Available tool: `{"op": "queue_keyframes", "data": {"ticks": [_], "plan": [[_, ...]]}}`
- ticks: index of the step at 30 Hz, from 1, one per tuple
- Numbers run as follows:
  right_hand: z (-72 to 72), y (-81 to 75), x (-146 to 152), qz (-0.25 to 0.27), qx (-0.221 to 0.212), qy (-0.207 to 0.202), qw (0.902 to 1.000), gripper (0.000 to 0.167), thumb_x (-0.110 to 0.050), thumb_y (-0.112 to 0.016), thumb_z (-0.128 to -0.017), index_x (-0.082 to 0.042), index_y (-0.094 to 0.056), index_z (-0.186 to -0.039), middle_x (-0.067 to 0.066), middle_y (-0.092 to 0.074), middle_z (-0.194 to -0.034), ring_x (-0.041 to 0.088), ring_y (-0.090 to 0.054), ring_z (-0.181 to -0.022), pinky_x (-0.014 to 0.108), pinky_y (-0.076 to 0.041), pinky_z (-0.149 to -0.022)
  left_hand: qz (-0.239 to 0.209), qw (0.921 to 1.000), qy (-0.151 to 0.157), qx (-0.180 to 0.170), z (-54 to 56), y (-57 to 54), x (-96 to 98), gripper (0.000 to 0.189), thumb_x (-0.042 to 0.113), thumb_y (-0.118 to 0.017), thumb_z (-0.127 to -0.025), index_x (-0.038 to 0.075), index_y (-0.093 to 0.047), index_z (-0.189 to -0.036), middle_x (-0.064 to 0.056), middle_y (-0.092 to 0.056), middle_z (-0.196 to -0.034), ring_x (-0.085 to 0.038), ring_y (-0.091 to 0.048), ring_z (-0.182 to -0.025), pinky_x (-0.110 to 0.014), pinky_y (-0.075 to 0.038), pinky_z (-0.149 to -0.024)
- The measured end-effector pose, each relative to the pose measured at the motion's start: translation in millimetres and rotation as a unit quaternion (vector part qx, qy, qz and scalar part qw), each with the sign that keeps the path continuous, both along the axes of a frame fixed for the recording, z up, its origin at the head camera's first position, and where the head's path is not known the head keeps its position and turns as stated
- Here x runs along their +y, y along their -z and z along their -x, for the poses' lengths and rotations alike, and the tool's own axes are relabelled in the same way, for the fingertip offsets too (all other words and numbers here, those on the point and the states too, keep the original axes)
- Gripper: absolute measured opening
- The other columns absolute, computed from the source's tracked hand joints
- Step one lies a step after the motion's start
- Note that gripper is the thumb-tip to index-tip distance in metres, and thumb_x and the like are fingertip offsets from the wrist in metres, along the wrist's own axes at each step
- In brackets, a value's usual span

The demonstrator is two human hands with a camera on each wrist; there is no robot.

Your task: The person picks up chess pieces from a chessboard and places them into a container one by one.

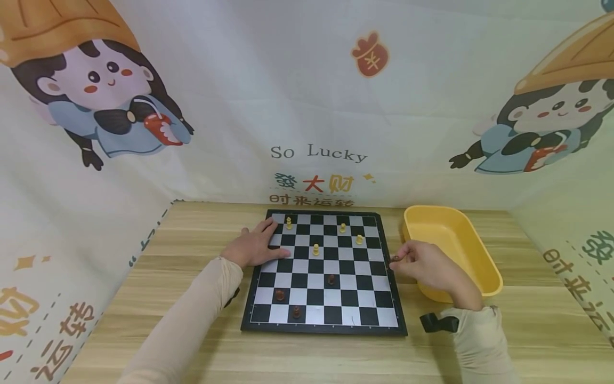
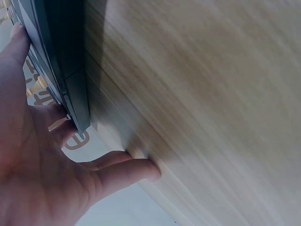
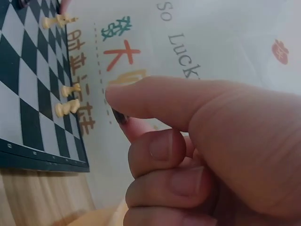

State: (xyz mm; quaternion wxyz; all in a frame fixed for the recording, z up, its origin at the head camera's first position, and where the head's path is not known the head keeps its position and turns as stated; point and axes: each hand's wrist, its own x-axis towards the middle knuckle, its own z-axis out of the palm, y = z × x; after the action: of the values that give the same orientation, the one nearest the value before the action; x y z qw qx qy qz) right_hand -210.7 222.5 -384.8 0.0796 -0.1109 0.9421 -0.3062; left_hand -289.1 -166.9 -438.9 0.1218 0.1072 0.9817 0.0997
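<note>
A wooden desk [image 1: 182,240] carries a chessboard [image 1: 338,264], set nearly square, its near edge running left to right. To its right sits a yellow tray [image 1: 446,229], its long axis slanting from far left to near right; the right hand and wrist hide part of its left wall.

The left hand [image 1: 254,246] rests on the board's left rim, digits spread, thumb lying over the squares and pointing right; that grip is wide and has no piece. The right hand [image 1: 424,262] is just beyond the board's right rim, its grip closed to a pinch between thumb and forefinger on a small dark piece [image 1: 395,258].

Only one end of that piece shows, at the left of the fingertips; the rest is covered, so its long axis and type cannot be made out.

On the board, four pale pieces [image 1: 315,249] stand upright toward the far side, the far-left one tallest. Three reddish-brown pieces [image 1: 331,279] occupy nearer squares, their outlines hard to read.
</note>
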Motion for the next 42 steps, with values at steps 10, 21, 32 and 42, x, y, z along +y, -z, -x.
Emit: {"op": "queue_keyframes", "data": {"ticks": [10, 21, 32, 42], "plan": [[2.0, -5.5, 13, -0.013, 0.026, 0.036, 0.9989, 0.025, -0.029, -0.073, -0.092, -0.005, -0.065, -0.096, 0.004, -0.062, -0.078, 0.018, -0.052, -0.073, 0.029, -0.041, -0.066, 0.0, 1.0, -0.003, 0.001, -1.8, -1.2, -0.6, 0.102, 0.075, -0.055, -0.09, 0.012, -0.024, -0.163, -0.012, -0.015, -0.173, -0.059, -0.026, -0.149, -0.067, -0.03, -0.119], [0.1, -7.6, 26, 0.001, 0.044, 0.054, 0.9976, 0.03, -0.029, -0.074, -0.093, -0.001, -0.065, -0.1, -0.001, -0.047, -0.065, 0.016, -0.044, -0.06, 0.025, -0.036, -0.055, 0.007, 0.9999, -0.01, 0.003, -1.4, 0.3, 0.9, 0.103, 0.078, -0.054, -0.089, 0.013, -0.024, -0.163, -0.01, -0.016, -0.173, -0.063, -0.027, -0.146, -0.068, -0.034, -0.116], [2.6, -11.5, 42, 0.01, 0.056, 0.075, 0.9956, 0.035, -0.029, -0.07, -0.096, 0.003, -0.062, -0.106, 0.0, -0.045, -0.068, 0.016, -0.042, -0.06, 0.026, -0.034, -0.053, 0.004, 0.9999, -0.011, 0.006, -0.7, 2.2, -1.0, 0.103, 0.078, -0.053, -0.089, 0.014, -0.023, -0.164, -0.01, -0.015, -0.173, -0.066, -0.026, -0.144, -0.069, -0.034, -0.116], [5.2, -8.1, 60, 0.017, 0.064, 0.09, 0.9938, 0.037, -0.031, -0.065, -0.1, 0.005, -0.062, -0.11, 0.004, -0.054, -0.077, 0.016, -0.045, -0.068, 0.027, -0.037, -0.058, 0.003, 1.0, -0.007, 0.007, -2.3, -0.1, 0.8, 0.103, 0.078, -0.053, -0.089, 0.013, -0.024, -0.163, -0.012, -0.016, -0.173, -0.066, -0.027, -0.144, -0.069, -0.034, -0.115]]}}
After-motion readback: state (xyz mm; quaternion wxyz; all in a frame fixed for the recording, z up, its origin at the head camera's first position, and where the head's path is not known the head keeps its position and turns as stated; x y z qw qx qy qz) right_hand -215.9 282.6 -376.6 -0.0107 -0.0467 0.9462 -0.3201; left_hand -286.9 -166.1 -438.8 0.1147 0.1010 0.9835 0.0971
